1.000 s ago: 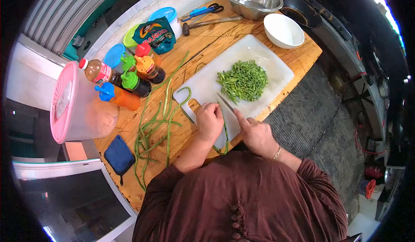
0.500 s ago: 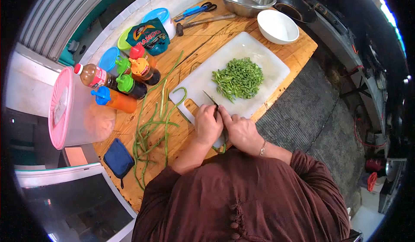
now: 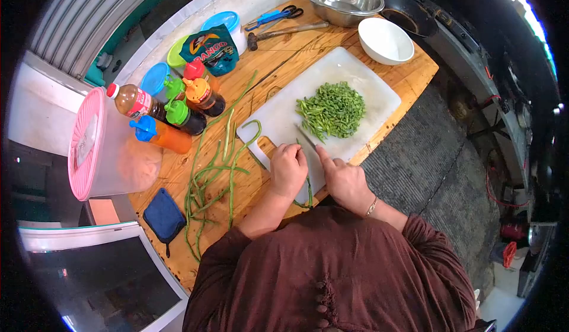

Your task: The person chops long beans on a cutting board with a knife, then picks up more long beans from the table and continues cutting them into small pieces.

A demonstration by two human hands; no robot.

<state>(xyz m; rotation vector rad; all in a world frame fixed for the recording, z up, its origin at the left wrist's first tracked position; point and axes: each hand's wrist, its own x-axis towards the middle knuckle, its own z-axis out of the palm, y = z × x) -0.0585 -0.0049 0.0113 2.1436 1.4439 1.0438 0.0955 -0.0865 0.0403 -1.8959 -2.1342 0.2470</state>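
My right hand (image 3: 345, 184) grips a knife (image 3: 306, 136), its blade pointing up and left over the white cutting board (image 3: 367, 109). Close beside it on the left, my left hand (image 3: 288, 171) is closed around a green bean (image 3: 309, 191), whose tip shows by the blade and whose length hangs over the board's near edge. A pile of chopped green beans (image 3: 333, 110) lies on the board beyond the knife. Long uncut beans (image 3: 230, 184) are spread on the wooden table left of the board; one curls over its handle end.
Sauce bottles (image 3: 163, 136), a pink-lidded container (image 3: 112, 148) and a blue pot holder (image 3: 163, 215) stand or lie left. Behind the board are a hammer (image 3: 290, 32), scissors (image 3: 287, 13), a steel bowl (image 3: 345, 0) and a white bowl (image 3: 385, 40). A pan (image 3: 408, 13) is at the back right.
My right hand and the knife have moved right, away from my left hand, opening a gap between them. The whole view has shifted slightly.
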